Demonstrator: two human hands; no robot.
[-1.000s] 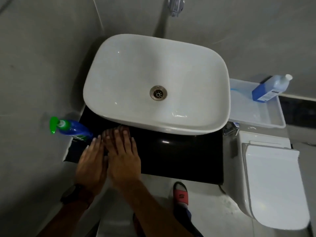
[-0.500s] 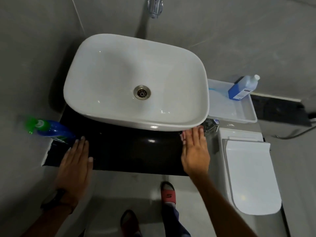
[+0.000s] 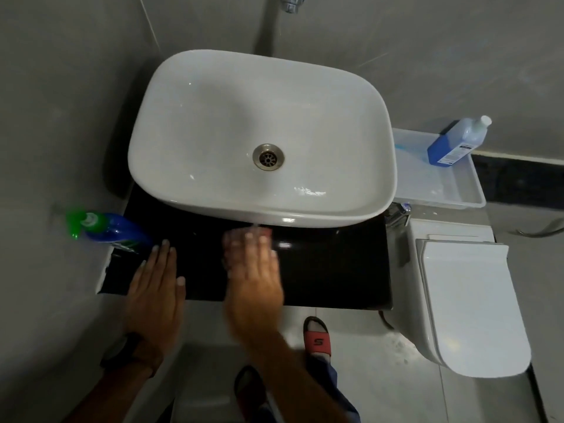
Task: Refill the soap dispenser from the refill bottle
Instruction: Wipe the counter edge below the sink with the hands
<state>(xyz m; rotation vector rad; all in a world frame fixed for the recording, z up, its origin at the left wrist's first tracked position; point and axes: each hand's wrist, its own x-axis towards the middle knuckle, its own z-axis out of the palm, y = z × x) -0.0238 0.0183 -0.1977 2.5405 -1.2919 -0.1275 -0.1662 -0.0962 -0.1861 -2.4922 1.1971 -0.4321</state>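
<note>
Head view. Both hands lie flat, palms down and fingers extended, over the black countertop [image 3: 335,270] in front of the white basin [image 3: 262,135]; neither holds anything. The left hand [image 3: 154,288] rests near the counter's left end, its fingertips just beside the soap dispenser [image 3: 106,228], a blue bottle with a green pump head that stands at the counter's far left against the wall. The right hand [image 3: 253,276] is blurred by motion and sits near the middle of the counter, its fingertips close under the basin's front rim. The refill bottle [image 3: 457,140], blue with a white cap, stands well apart on the right, in the far corner of a clear plastic tray [image 3: 442,190] beside the basin and behind the toilet [image 3: 470,300].

Step in hand, as judged: the task's opening, before any grasp; dispenser and refill bottle are both untouched and capped. The next move likely calls for the left hand to close around the dispenser body and steady it for unscrewing the pump, while the right hand must travel across the basin's width to reach the refill bottle.
</note>
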